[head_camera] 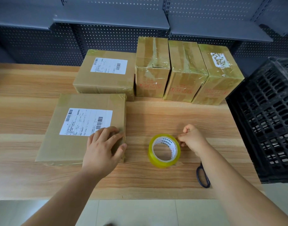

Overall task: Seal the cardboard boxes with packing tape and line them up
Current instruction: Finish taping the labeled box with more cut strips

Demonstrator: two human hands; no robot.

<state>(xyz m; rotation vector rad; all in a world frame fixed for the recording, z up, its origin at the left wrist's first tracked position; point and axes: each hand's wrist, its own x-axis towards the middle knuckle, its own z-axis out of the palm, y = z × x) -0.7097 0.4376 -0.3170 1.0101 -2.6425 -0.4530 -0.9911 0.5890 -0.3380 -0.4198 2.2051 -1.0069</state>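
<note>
The person's left hand (pixel 104 147) lies palm-down on the near right corner of a flat cardboard box (pixel 66 144), fingers spread and fairly straight on the lid and the thumb resting against the box's right edge. The right hand (pixel 191 137) is curled into a loose fist just to the right of a roll of yellowish clear packing tape (pixel 158 162), its fingertips at the roll's outer rim. Whether they pinch a tape end cannot be made out. The roll lies flat on the wooden table (pixel 156 115), near the front edge, between the two hands. The flat box under the left hand carries a white shipping label (pixel 86 122) with barcodes and has tape across its far corners. Behind it, close by, sits a second flat labelled box (pixel 105 79), also taped. To the right of that one stand three taller boxes in a row along the back of the table, sides nearly touching: the left tall box (pixel 152 67), the middle tall box (pixel 185 70) and the right tall box (pixel 219 79). All three are wrapped in glossy tape, and the right one shows a torn white label patch on top. A pair of dark-handled scissors (pixel 202 176) lies near the front right corner, partly hidden beneath the right forearm. A black plastic crate (pixel 267 119) stands against the table's right side. Grey perforated metal shelving (pixel 107 18) runs behind the table.
</note>
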